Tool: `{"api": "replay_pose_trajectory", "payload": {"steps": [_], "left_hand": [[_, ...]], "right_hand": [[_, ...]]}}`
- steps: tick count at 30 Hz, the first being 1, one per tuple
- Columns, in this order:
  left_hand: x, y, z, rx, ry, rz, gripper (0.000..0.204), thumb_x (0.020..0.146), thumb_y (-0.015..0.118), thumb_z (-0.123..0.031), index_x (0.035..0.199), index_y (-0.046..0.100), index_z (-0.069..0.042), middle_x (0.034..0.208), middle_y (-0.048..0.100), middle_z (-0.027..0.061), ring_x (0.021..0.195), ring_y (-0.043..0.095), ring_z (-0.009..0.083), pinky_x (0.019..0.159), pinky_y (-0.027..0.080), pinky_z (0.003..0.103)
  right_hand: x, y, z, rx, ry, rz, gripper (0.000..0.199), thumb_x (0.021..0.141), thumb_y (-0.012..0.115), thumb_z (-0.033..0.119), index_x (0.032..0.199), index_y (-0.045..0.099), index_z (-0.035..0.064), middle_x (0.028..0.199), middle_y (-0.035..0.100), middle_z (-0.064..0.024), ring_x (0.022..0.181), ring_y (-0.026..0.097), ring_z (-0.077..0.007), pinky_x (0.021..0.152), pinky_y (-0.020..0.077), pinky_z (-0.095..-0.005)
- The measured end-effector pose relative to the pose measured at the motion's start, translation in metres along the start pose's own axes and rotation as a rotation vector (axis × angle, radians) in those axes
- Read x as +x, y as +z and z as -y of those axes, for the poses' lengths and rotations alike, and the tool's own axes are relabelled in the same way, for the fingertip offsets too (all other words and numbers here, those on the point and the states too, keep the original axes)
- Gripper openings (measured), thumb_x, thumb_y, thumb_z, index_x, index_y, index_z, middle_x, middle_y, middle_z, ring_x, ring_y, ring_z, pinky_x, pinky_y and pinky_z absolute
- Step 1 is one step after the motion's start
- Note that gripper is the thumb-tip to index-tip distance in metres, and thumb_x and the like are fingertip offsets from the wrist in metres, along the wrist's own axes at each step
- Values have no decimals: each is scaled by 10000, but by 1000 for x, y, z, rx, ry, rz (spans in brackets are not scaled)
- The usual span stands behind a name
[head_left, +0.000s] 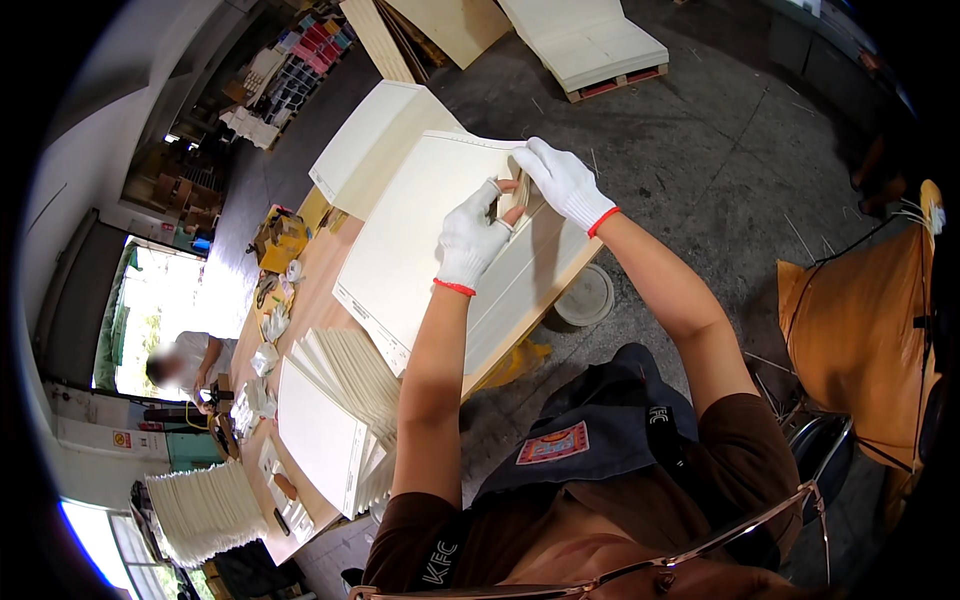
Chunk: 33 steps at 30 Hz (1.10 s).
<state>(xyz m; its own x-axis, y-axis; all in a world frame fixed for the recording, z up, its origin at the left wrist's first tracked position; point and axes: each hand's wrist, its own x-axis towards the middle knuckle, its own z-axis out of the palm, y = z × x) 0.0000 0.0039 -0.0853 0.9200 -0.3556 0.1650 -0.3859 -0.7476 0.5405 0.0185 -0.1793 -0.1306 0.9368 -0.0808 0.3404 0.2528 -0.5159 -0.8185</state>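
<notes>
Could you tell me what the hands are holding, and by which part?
Both the left hand and right hand pinch a small tan piece by its edges, above the cream board.

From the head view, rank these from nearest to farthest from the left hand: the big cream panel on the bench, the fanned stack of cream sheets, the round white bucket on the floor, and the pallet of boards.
1. Big cream panel: directly under the left hand.
2. Round white bucket: on the floor, to its right.
3. Fanned stack of cream sheets: on the bench, lower left.
4. Pallet of boards: top of view, farthest.
</notes>
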Motion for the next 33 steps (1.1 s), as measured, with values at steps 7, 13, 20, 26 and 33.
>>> {"api": "replay_pose_trajectory", "payload": {"steps": [7,13,20,26,33], "left_hand": [[-1,-2,-2,-13,-20,15,354,901,723,-272,1248,683,-215,958,722,120,885,687,236,832,522,340],[-1,1,2,-25,95,-107,302,952,639,-243,1252,673,-246,1114,727,134,976,714,315,830,556,391],[-1,3,4,61,104,-20,368,885,741,-284,1243,675,-238,1131,730,111,953,715,293,827,558,359],[-1,4,3,9,85,-41,367,874,757,-244,1234,691,-223,873,666,104,794,635,217,773,517,331],[-1,-2,-3,46,38,9,353,902,724,-269,1251,674,-264,1047,735,96,886,714,275,795,555,355]], "right_hand": [[0,-1,2,12,33,11,505,1033,348,556,1101,564,105,953,678,-235,925,651,-438,789,497,-502],[-1,-4,7,40,75,47,519,1031,381,561,1069,550,72,942,678,-241,936,648,-443,790,490,-496],[-1,-1,1,47,50,0,513,1029,387,562,1056,549,77,942,679,-240,925,647,-447,785,486,-506],[-2,1,1,61,52,-6,505,1030,384,549,1052,550,72,954,679,-243,935,645,-451,789,483,-513],[-3,-7,7,57,74,21,519,1030,375,552,1069,553,67,991,680,-247,965,642,-455,807,483,-510]]}}
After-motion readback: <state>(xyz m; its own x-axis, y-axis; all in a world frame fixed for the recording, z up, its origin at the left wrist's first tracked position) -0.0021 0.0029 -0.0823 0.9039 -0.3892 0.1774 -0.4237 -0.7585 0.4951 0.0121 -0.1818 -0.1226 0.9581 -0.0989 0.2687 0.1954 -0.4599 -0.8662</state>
